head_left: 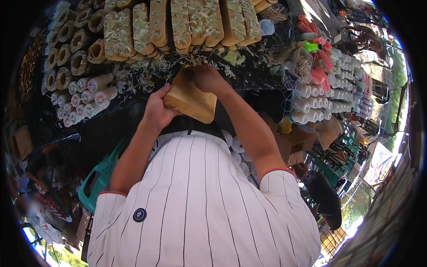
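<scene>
My left hand (158, 108) grips the near left side of a tan, box-shaped block (192, 100) with rounded corners, held tilted in front of my waist. At the block's far end is my right hand (208, 79), its fingers curled in shadow by a dark patch. What those fingers pinch, if anything, is hidden. Similar tan blocks (177, 26) stand in a row just beyond, their tops strewn with pale green and whitish shreds. More paper-like scraps (231, 58) lie on the black surface around my hands.
Brown hollow tubes (80, 62) are stacked at the far left, above several whitish rolled tubes (91, 95). White rolls (311, 104), pink rolls (321, 62) and a green bottle (312, 46) sit at the right. A green plastic chair (101, 178) is beside my left arm.
</scene>
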### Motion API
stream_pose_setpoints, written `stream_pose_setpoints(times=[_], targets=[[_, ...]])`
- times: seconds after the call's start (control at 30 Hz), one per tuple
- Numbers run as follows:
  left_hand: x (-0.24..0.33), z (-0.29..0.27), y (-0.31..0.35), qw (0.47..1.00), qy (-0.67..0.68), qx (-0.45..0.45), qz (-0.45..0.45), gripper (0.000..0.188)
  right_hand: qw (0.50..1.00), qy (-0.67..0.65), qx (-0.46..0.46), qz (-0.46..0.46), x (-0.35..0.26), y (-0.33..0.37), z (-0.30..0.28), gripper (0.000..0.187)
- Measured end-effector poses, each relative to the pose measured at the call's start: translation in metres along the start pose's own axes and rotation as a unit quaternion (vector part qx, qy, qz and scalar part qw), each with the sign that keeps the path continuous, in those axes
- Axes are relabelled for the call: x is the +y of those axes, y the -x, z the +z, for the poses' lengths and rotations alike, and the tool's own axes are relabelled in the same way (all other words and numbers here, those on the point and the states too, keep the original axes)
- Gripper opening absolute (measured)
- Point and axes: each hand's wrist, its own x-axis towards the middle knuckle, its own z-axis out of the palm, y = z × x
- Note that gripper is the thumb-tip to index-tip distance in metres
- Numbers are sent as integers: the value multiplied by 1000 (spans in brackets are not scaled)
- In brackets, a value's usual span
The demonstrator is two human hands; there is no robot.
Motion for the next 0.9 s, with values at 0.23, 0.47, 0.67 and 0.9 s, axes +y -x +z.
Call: stream_pose_setpoints(times=[0.23,0.47,0.67,0.9], targets=[[-8,-4,5,999,15,19,29,55,995,-24,85,-46,-20,13,3,32],[-20,-9,5,991,109,-35,71,62,978,-202,-19,-54,-9,102,-55,66],[-27,-4,8,992,79,-16,96,64,971,-173,63,-152,-17,167,-25,76],[-31,8,6,989,6,-15,150,60,997,-15,73,-18,36,14,29,57]])
